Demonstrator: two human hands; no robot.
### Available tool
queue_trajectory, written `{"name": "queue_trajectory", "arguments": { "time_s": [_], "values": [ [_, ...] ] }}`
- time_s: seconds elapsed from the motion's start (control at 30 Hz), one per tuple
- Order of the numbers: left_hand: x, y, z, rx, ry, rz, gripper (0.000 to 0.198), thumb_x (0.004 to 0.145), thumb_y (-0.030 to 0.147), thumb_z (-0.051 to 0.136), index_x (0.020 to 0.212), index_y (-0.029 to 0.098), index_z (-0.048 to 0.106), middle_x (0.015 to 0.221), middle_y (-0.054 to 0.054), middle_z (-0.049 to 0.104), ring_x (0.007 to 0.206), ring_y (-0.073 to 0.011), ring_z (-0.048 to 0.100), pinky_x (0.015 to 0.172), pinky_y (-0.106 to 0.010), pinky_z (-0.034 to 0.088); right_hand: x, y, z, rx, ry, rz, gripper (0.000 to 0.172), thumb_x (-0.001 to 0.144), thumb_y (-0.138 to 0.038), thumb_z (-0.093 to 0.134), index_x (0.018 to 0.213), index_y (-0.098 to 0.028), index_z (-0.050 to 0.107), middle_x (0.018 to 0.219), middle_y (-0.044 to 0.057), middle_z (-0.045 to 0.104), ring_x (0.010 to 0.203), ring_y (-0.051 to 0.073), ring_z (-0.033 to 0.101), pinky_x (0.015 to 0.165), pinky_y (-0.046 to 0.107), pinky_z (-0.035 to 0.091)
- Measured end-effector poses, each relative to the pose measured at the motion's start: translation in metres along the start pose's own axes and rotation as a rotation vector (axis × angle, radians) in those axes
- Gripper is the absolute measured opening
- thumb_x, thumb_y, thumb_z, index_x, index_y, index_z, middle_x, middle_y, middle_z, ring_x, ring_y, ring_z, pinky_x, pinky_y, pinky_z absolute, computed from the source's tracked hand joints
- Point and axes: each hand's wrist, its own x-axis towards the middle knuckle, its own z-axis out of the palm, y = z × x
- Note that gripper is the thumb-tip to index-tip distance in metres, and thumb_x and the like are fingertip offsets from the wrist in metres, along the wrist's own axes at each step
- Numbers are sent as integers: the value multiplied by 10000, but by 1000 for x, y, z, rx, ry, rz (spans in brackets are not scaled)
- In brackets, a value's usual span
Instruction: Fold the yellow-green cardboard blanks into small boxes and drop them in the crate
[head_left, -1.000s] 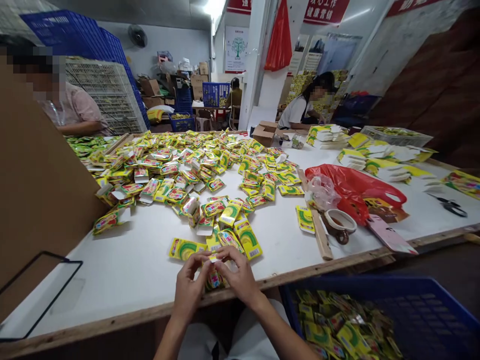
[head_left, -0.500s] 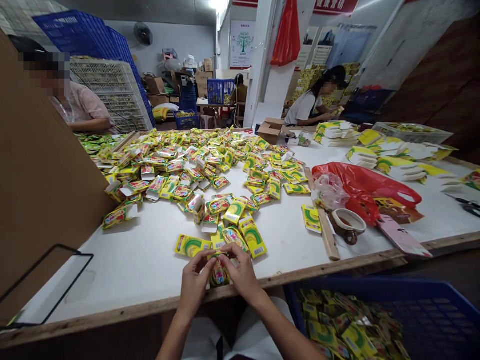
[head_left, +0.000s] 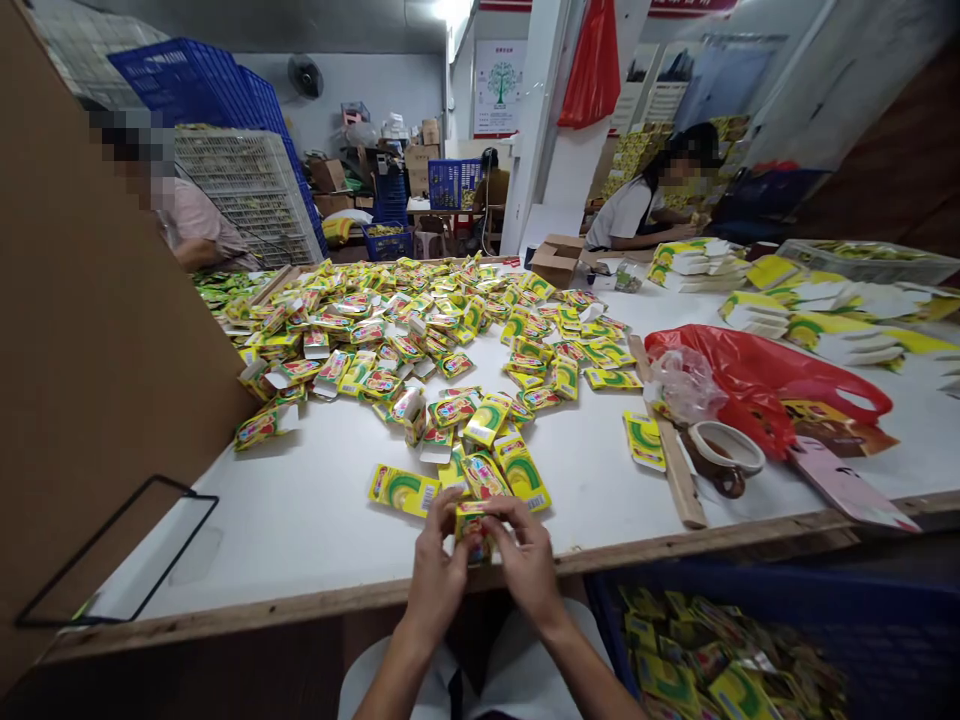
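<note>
Between my two hands, at the table's front edge, is a small yellow and green printed carton (head_left: 474,522). My left hand (head_left: 439,560) grips its left side, thumb on the front face. My right hand (head_left: 525,555) pinches its right side and upper edge. The carton's top looks closed; its lower part is partly covered by fingers. Just beyond lie similar cartons, among them a yellow carton (head_left: 405,490) to the left and a tilted carton (head_left: 523,470) to the right. A large heap of such cartons (head_left: 390,340) spreads across the table behind them.
A blue crate (head_left: 750,580) holding cartons stands below the table edge at right. On the table at right are a wooden strip (head_left: 679,470), a brown mug (head_left: 724,455), a red plastic bag (head_left: 757,370) and a pink phone (head_left: 847,480). A cardboard panel (head_left: 112,330) rises at left. Co-workers sit beyond.
The view has turned slightly left, so everything sits farther right. My fingers have shifted from the carton's top edge to its sides, and its top shows more clearly.
</note>
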Motion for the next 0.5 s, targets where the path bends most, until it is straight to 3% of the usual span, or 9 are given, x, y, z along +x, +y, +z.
{"name": "queue_trajectory", "arguments": {
  "time_s": [0.07, 0.13, 0.2, 0.23, 0.3, 0.33, 0.4, 0.5],
  "values": [
    [2, 5, -1, 101, -11, 83, 579, 797, 229, 600, 1314, 231, 339, 1205, -99, 539, 1053, -207, 549, 906, -359, 439, 0, -11, -32, -103, 58, -26, 109, 849, -266, 541, 905, -215, 619, 915, 40, 645, 890, 200, 601, 798, 307, 476],
    [9, 6, -14, 287, 82, 139, 612, 795, 295, 616, 1333, 230, 332, 1232, -112, 491, 1116, -234, 481, 953, -401, 394, 2, -23, -81, -304, 135, -63, 160, 857, -323, 524, 909, -208, 623, 925, 56, 643, 886, 213, 595, 793, 328, 472],
    [20, 2, -34, 505, 267, 95, 564, 818, 380, 578, 1319, 218, 375, 1194, -122, 468, 1134, -262, 432, 976, -455, 354, 1, -29, -134, -585, 229, -94, 212, 835, -385, 539, 886, -206, 639, 902, 70, 636, 879, 238, 588, 835, 381, 447],
    [26, -2, -43, 597, 301, 49, 574, 816, 426, 565, 1320, 215, 391, 1151, -122, 464, 1115, -272, 429, 973, -474, 350, 0, -29, -158, -728, 260, -131, 247, 809, -430, 554, 851, -207, 653, 898, 82, 632, 891, 263, 580, 870, 424, 420],
    [35, -10, -55, 733, 259, -23, 599, 803, 500, 546, 1318, 220, 422, 1052, -108, 450, 1032, -276, 451, 933, -483, 378, -6, -25, -188, -897, 304, -125, 294, 798, -480, 543, 829, -215, 667, 898, 103, 625, 896, 290, 571, 874, 465, 402],
    [38, -14, -57, 794, 214, -39, 610, 784, 533, 550, 1301, 225, 453, 1021, -102, 439, 1001, -280, 455, 916, -488, 388, -9, -21, -193, -913, 308, -100, 307, 801, -488, 532, 837, -215, 669, 908, 108, 623, 890, 289, 573, 849, 460, 418],
    [41, -17, -55, 895, 141, -35, 601, 740, 581, 572, 1224, 226, 533, 996, -99, 427, 981, -297, 454, 896, -504, 393, -16, -14, -179, -827, 284, -29, 303, 821, -468, 514, 862, -206, 662, 924, 103, 624, 863, 263, 588, 772, 403, 466],
    [36, -14, -51, 931, 145, -18, 525, 703, 586, 600, 1066, 206, 591, 1003, -99, 420, 980, -310, 463, 874, -509, 407, -20, -12, -119, -592, 147, 3, 251, 856, -396, 501, 864, -195, 651, 926, 88, 632, 863, 221, 603, 716, 312, 494]
  ]
}}
